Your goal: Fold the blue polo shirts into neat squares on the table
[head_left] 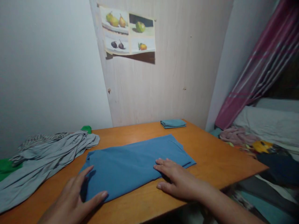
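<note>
A blue garment (pixel 130 165), folded into a long flat shape, lies across the wooden table (pixel 224 161) in front of me. My left hand (pixel 74 196) is at its near left end, thumb and fingers spread apart, with the fingertips over the cloth's edge. Flat on the near right part of the cloth rests my right hand (pixel 175 179), its fingers stretched out and its thumb over the bare wood. Neither hand grips the fabric.
A small folded teal cloth (pixel 173 123) sits at the table's back edge. Crumpled grey clothing (pixel 58 155) is heaped along the left side, with green fabric (pixel 87 128) behind it. Right of the table are piled clothes (pixel 275 168) and a pink curtain (pixel 254 68). Fruit pictures (pixel 128 31) hang on the wall.
</note>
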Available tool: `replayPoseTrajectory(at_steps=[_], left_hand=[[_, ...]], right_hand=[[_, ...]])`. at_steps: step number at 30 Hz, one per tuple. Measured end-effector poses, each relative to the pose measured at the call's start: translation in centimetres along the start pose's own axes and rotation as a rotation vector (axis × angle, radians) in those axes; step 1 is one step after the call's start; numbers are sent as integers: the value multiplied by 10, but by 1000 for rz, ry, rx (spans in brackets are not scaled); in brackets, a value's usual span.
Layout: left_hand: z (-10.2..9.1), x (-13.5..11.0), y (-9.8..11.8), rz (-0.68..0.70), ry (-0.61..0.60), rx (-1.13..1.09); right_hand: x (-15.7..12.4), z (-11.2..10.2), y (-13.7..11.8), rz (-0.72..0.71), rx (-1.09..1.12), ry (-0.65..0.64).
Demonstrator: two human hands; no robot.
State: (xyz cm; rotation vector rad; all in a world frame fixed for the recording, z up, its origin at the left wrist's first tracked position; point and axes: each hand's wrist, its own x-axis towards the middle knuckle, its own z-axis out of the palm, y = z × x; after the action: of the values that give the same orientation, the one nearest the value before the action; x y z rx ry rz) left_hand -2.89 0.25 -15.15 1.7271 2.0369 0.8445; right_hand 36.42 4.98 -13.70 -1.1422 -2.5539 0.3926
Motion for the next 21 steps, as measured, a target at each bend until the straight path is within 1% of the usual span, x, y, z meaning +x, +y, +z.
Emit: replayPoseTrajectory(at_steps=[3,5,7,10,12,15,18,19,21], left_hand=[[6,-9,-1,226,109,278],[9,-17,8,350,125,415],[9,-25,22,444,97,506],[8,-34,39,540,28,559],[9,-35,42,574,22,566],[10,-30,38,562,72,554],[10,-16,40,535,161,542],[10,-10,43,529,177,545],[7,2,51,518,171,562]], right_hand=[[-5,5,-6,33,-13,18],[-4,5,-7,37,-20,16],[-3,5,-5,28,-24,14],[-3,7,2,47,-24,31],[-4,9,9,71,-33,42],[-5,10,18,88,-55,52],[-1,7,19,95,-77,73],[1,5,18,102,-89,83],[6,2,16,121,-120,101]])
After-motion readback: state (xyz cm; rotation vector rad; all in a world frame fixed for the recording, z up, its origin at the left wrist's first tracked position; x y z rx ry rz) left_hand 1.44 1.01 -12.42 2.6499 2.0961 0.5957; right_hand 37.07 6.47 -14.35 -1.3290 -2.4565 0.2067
